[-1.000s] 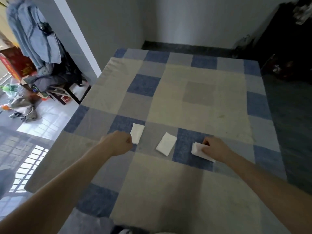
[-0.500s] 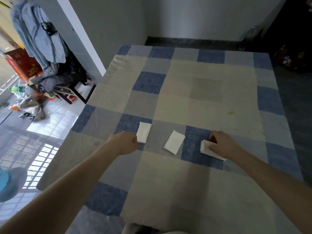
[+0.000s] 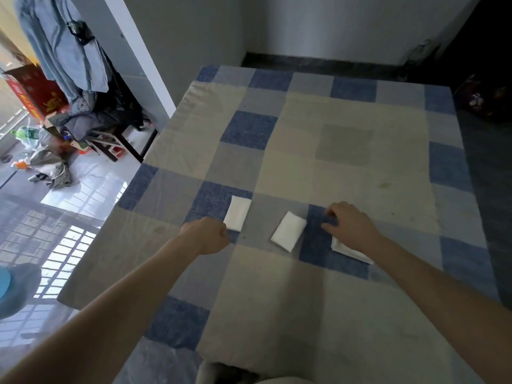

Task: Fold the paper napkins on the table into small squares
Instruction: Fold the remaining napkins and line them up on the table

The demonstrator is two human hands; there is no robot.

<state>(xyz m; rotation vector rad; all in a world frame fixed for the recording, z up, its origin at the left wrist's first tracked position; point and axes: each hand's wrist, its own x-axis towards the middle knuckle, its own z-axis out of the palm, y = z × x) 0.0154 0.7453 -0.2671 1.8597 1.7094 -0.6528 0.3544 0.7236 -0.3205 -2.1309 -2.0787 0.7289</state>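
Three white folded paper napkins lie in a row on the checked tablecloth (image 3: 346, 151). My left hand (image 3: 209, 235) is curled into a fist, its knuckles touching the near corner of the left napkin (image 3: 237, 213). The middle napkin (image 3: 288, 230) lies free, a small tilted rectangle. My right hand (image 3: 350, 227) lies palm down on the right napkin (image 3: 352, 252), fingers stretched past it onto a blue square. Only the near edge of that napkin shows under the wrist.
The table's left edge (image 3: 130, 195) drops to a tiled floor. A stool piled with clothes (image 3: 91, 120) and a red box (image 3: 36, 90) stand there. A white wall pillar (image 3: 133, 51) rises beyond the table's far left corner. Dark furniture fills the right side.
My right hand has slid forward over the right napkin, so its fingers now rest on the cloth beyond it. The left fist stays at the left napkin's corner.
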